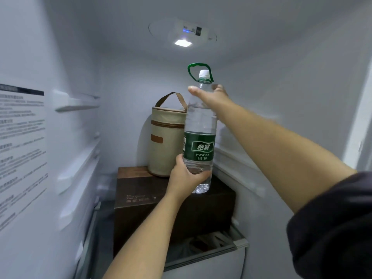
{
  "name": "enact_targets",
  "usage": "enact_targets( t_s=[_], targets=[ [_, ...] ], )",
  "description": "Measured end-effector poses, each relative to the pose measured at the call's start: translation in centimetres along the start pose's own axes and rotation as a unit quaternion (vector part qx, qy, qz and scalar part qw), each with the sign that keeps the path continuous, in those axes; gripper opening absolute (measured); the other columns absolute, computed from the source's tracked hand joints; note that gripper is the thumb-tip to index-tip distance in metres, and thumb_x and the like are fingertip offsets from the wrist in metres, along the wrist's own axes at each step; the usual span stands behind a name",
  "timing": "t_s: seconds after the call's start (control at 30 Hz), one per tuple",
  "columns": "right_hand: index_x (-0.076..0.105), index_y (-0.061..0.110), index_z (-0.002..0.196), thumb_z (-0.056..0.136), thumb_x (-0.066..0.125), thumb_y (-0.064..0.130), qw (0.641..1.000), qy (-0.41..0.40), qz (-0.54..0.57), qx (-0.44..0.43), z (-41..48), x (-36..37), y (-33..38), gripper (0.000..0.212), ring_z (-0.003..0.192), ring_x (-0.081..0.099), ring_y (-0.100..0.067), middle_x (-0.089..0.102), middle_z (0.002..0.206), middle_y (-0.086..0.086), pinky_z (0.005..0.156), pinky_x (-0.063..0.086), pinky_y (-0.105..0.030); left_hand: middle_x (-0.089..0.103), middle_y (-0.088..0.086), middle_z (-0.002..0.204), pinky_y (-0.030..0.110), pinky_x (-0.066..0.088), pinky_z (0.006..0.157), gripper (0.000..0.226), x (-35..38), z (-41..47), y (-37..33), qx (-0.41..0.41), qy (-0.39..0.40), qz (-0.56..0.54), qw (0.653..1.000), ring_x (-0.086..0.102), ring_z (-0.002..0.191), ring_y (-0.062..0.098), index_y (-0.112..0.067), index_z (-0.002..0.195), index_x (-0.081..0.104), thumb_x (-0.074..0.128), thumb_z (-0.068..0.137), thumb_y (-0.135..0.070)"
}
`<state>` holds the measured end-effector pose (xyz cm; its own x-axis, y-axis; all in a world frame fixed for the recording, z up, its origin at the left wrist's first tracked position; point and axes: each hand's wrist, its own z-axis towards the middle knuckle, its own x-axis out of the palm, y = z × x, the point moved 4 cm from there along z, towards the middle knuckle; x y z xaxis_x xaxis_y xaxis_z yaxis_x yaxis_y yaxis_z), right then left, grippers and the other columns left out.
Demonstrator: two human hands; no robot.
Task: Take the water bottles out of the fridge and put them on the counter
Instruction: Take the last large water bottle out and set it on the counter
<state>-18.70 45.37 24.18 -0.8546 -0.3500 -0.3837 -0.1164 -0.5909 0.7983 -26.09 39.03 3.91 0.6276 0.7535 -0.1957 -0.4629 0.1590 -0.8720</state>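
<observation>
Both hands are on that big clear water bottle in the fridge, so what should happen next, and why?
Probably pull the clear green-labelled plastic water bottle toward the person, out of the fridge: the left hand grips it low, the right hand near its neck.

Blurry, illegible print on wall sticker (22, 141)

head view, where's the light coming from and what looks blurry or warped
Head view: light comes from the ceiling lamp, blown out white, glinting in the base of the water bottle; head view: print on the wall sticker and the dark sleeve are smeared, the bottle's label is readable; head view: the wide lens bows the fridge walls.
</observation>
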Motion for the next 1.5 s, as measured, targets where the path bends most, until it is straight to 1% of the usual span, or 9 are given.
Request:
enact_targets(
  t_s=[0.1, 0.2, 0.43, 0.57, 0.8, 1.0, 1.2, 1.37, 1.5],
  targets=[
    [0.046, 0.016, 0.121, 0.084, 0.07, 0.046, 1.0, -0.002, 0.008, -0.008, 1.0, 0.1, 1.5, 0.054, 0.094, 0.061, -0.016, 0.058, 0.119, -0.003, 0.075, 0.052, -0.022, 0.059, -0.009, 0.113, 0.023, 0.048, 0.081, 0.082, 0.0, 0.0, -0.1, -0.004, -0.003, 0.012, 1.0, 0.059, 0.1, 0.008, -0.029, 0.125, 0.034, 0.086, 0.064, -0.041],
    [0.047, 0.02, 0.11, 0.086, 0.068, 0.037, 1.0, -0.017, 0.003, -0.018, 1.3, 0.5, 1.1, 0.037, 0.099, 0.06, -0.018, 0.061, 0.113, -0.002, 0.087, 0.051, -0.03, 0.058, -0.01, 0.113, 0.023, 0.046, 0.082, 0.084, 0.0, 0.2, -0.1, -0.013, 0.009, 0.001, 1.0, 0.058, 0.102, 0.008, -0.03, 0.125, 0.031, 0.087, 0.063, -0.038],
    [0.044, 0.022, 0.111, 0.084, 0.071, 0.034, 0.999, 0.001, -0.001, -0.038, 0.0, -1.0, 2.0, 0.04, 0.093, 0.059, -0.016, 0.059, 0.105, 0.0, 0.074, 0.046, -0.027, 0.058, -0.013, 0.116, 0.017, 0.047, 0.079, 0.088, -0.2, -0.2, -0.1, -0.005, 0.037, -0.038, 0.999, 0.059, 0.104, 0.003, -0.033, 0.127, 0.034, 0.091, 0.06, -0.033],
    [0.054, 0.02, 0.107, 0.081, 0.075, 0.04, 0.999, 0.027, 0.019, -0.026, -0.7, -2.9, 3.4, 0.039, 0.095, 0.062, -0.014, 0.066, 0.109, 0.0, 0.082, 0.049, -0.035, 0.059, -0.015, 0.111, 0.012, 0.046, 0.073, 0.086, -0.2, -0.5, -0.4, 0.008, 0.04, -0.036, 0.999, 0.06, 0.099, 0.0, -0.035, 0.125, 0.034, 0.091, 0.061, -0.03],
    [0.061, 0.018, 0.1, 0.088, 0.065, 0.026, 0.995, -0.036, 0.078, -0.052, -1.3, -2.3, 2.6, 0.015, 0.085, 0.068, -0.011, 0.071, 0.095, 0.002, 0.081, 0.055, -0.031, 0.057, -0.019, 0.107, 0.008, 0.042, 0.064, 0.086, -0.2, -0.7, -0.9, 0.014, 0.05, -0.031, 0.998, 0.056, 0.093, -0.006, -0.033, 0.129, 0.034, 0.089, 0.064, -0.027],
    [0.058, 0.021, 0.092, 0.088, 0.065, 0.024, 0.993, -0.055, 0.091, -0.042, -2.1, -2.8, 2.6, 0.009, 0.089, 0.068, -0.01, 0.068, 0.101, 0.0, 0.082, 0.056, -0.031, 0.058, -0.017, 0.115, 0.016, 0.045, 0.078, 0.092, -0.2, -0.6, -0.6, 0.022, 0.069, -0.051, 0.996, 0.058, 0.104, 0.0, -0.034, 0.134, 0.033, 0.09, 0.062, -0.029],
    [0.063, 0.016, 0.091, 0.089, 0.064, 0.023, 0.989, -0.072, 0.111, -0.059, -4.2, -3.9, 2.7, 0.007, 0.08, 0.067, -0.011, 0.072, 0.085, 0.0, 0.08, 0.056, -0.03, 0.054, -0.017, 0.12, 0.022, 0.044, 0.088, 0.097, -0.1, -0.8, -0.7, 0.044, 0.08, -0.047, 0.995, 0.053, 0.112, 0.003, -0.031, 0.139, 0.03, 0.09, 0.063, -0.026],
    [0.064, 0.013, 0.086, 0.085, 0.063, 0.012, 0.979, -0.102, 0.151, -0.09, -7.5, -5.8, 1.4, 0.002, 0.078, 0.064, -0.015, 0.074, 0.09, -0.009, 0.072, 0.052, -0.028, 0.059, -0.019, 0.115, 0.016, 0.047, 0.081, 0.085, -0.2, -1.1, -1.1, 0.057, 0.076, -0.025, 0.995, 0.056, 0.106, -0.004, -0.036, 0.128, 0.038, 0.09, 0.062, -0.025],
    [0.062, 0.013, 0.086, 0.086, 0.067, 0.016, 0.976, -0.113, 0.161, -0.091, -10.7, -7.6, -0.6, 0.006, 0.082, 0.061, -0.016, 0.071, 0.102, -0.019, 0.077, 0.051, -0.032, 0.059, -0.018, 0.117, 0.014, 0.045, 0.081, 0.083, -0.2, -1.7, -2.2, 0.092, 0.067, 0.004, 0.994, 0.057, 0.108, -0.004, -0.032, 0.129, 0.042, 0.09, 0.061, -0.028]
  ],
)
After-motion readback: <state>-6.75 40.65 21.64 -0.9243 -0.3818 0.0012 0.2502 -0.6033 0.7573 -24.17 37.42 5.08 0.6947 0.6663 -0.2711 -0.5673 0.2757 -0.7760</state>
